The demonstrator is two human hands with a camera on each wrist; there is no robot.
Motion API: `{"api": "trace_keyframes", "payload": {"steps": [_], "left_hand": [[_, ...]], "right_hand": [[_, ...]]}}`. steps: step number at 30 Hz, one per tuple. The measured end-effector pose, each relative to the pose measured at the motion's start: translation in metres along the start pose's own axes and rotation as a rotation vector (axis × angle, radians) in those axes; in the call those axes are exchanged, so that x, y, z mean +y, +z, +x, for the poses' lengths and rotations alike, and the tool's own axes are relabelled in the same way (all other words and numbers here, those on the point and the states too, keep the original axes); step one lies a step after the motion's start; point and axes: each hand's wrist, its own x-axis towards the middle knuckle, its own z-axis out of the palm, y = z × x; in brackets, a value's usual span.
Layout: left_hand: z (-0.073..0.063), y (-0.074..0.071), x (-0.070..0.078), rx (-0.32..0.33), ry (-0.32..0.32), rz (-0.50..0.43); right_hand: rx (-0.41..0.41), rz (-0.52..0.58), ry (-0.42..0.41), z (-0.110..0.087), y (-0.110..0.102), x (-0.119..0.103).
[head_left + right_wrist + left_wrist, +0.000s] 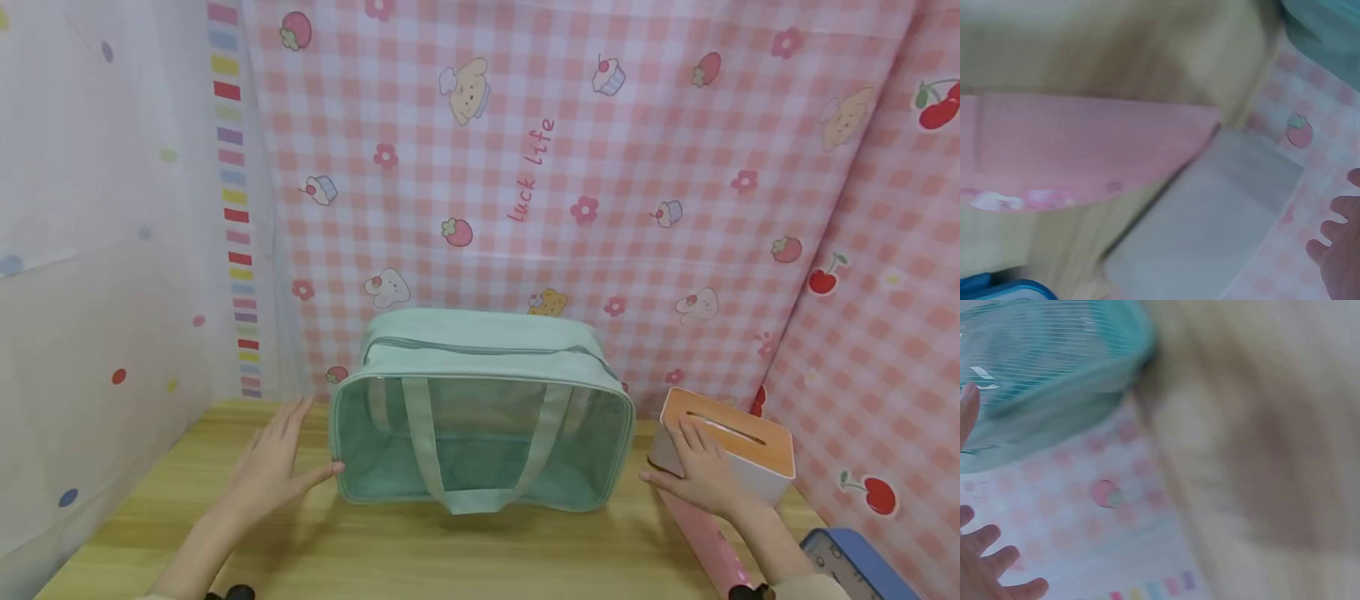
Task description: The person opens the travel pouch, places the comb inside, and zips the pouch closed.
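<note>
A mint-green bag (pixel 480 363) with a see-through front, a zip across its top and a hanging strap handle stands on the table. To its left is my left hand (pixel 272 462), fingers spread and the thumb tip right at the bag's lower left edge. In the left wrist view those fingers (pixel 999 559) appear beside the bag (pixel 1054 412). My right hand (pixel 703 471), also with extended fingers, is right of the bag and overlaps the front of a tissue box (pixel 772 454) with an orange slotted lid. Neither hand grips anything.
Below the right hand, a long pink item (pixel 701 537) lies on the wooden table (pixel 420 558), in front of the tissue box. A blue-edged case (pixel 873 558) sits at the lower right corner. Pink checked cloth (pixel 645 150) hangs behind and right, pale dotted cloth (pixel 97 333) left.
</note>
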Motion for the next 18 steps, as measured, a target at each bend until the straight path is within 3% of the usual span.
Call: {"api": "trace_keyframes", "payload": {"steps": [5,11,18], "left_hand": [[0.020,-0.011,0.028,0.216,0.078,-0.069],[0.042,-0.017,0.067,0.406,0.202,-0.108],[0.052,-0.013,0.080,0.540,0.319,-0.064]], "right_hand": [[0.013,-0.029,0.027,0.012,-0.019,0.003],[-0.010,0.066,0.059,0.029,-0.040,-0.003],[0.005,0.148,0.022,0.043,-0.046,-0.015]]}}
